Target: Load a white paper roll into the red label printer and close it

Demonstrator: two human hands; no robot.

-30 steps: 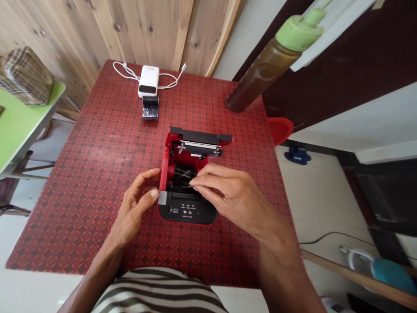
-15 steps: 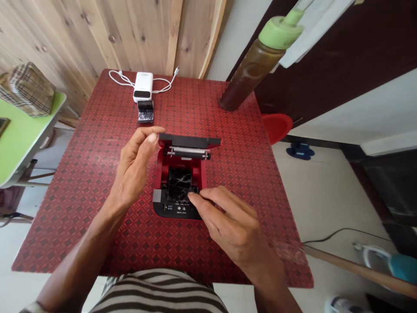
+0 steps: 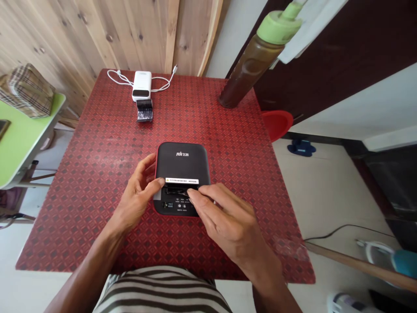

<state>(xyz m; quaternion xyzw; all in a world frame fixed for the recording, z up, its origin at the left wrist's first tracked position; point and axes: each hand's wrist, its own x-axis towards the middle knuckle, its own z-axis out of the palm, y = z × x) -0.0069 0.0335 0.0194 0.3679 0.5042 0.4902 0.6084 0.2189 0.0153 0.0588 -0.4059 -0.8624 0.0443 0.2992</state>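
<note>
A small black and red printer sits in the middle of the red patterned table with its black lid lowered. My left hand is on the printer's left side, thumb on the lid's front edge by the white label strip. My right hand rests at the printer's front right, fingers curled, with the fingertips at the paper slot. What they pinch there is too small to make out.
A white power bank with a white cable and a small black roll lie at the table's far side. A tall brown bottle with a green cap stands far right. A green side table is left, a red stool right.
The printer's lid, open and upright before, is now down. My left hand went from the lid's raised edge to its lowered front edge. My right hand stayed at the front.
</note>
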